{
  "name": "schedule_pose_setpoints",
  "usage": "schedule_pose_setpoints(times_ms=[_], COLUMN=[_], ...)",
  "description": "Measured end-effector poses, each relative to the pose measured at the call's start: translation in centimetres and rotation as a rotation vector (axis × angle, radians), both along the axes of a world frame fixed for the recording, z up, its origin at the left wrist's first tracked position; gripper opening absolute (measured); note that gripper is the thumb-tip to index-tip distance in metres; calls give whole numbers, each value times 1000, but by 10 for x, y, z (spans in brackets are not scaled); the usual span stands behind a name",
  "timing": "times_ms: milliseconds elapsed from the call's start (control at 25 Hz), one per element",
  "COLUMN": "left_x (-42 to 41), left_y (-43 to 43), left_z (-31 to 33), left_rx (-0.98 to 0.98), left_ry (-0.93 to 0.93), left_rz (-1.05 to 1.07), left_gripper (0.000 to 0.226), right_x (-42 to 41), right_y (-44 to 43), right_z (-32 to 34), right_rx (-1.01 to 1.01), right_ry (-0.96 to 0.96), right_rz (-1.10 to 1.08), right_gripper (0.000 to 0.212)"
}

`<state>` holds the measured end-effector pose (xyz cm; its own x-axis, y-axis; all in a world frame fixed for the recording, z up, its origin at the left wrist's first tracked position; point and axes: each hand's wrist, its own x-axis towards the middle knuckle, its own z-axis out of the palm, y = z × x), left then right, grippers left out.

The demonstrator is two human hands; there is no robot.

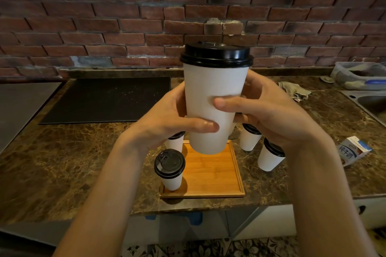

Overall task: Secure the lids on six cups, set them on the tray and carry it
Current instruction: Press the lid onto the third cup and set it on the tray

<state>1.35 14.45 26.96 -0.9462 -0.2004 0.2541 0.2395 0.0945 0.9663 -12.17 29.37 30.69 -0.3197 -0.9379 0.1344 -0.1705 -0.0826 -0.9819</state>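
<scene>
Marble counter (62,162), cup (211,89) between left hand (167,119), right hand (271,115)

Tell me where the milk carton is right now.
In the head view, the milk carton lies on the counter at the far right, just right of the lidded cup beside the tray, nearer than the sink.

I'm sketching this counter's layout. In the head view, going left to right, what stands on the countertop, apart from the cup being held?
Black mat → front lidded cup → farther right cup → nearer right cup → milk carton. Tray and half-hidden cup overlap others, so omitted.
</scene>
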Motion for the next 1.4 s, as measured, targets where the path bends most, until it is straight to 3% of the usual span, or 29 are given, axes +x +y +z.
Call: schedule_pose_setpoints(times_ms=[360,600,840,1200,1400], left_x=[-1,-5,-12,-11,-6], left_y=[6,15,21,15,10], left_z=[6,9,3,7,12], left_rx=[-63,-112,-147,-224,-197], left_ry=[41,82,98,75,30], left_rz=[161,351,484,464,345], left_gripper=[64,71,77,81,69], right_x=[7,16,27,22,16], right_y=[-2,-8,-16,-14,-9], right_z=[12,15,5,7,9], right_rx=[-34,-32,-19,-58,-55], right_ry=[37,131,215,212,184], right_rz=[-36,-196,-394,-376,-276], right_gripper=[58,78,73,75,75])
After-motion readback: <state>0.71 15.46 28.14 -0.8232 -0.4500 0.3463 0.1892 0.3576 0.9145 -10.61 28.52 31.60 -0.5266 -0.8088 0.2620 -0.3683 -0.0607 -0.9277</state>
